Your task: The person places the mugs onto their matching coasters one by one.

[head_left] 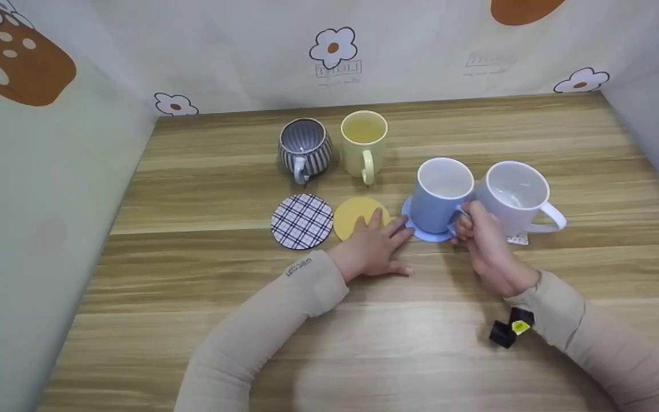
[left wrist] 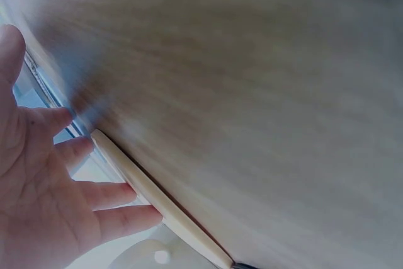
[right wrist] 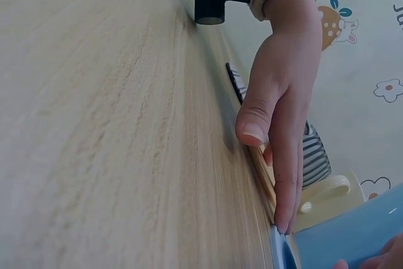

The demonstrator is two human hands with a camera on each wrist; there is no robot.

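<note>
My right hand (head_left: pixel 492 249) grips the handle of a light blue mug (head_left: pixel 435 206), which stands upright on a round blue coaster (head_left: pixel 433 236). Fingers spread, my left hand (head_left: pixel 372 249) reaches over a round yellow coaster (head_left: pixel 348 214), and a fingertip touches the blue coaster's left edge. The right wrist view shows that same fingertip against the blue coaster (right wrist: pixel 276 247) beside the blue mug (right wrist: pixel 343 234). In the left wrist view the left hand (left wrist: pixel 44 187) has straight fingers at the yellow coaster's edge (left wrist: pixel 164 203).
A plaid round coaster (head_left: pixel 302 222) lies left of the yellow one. Behind stand a striped mug (head_left: pixel 315 161) and a yellow mug (head_left: pixel 354 155). Close by the right hand is a white mug (head_left: pixel 507 206) over a patterned coaster (head_left: pixel 518 238). Walls border the wooden table (head_left: pixel 192 286).
</note>
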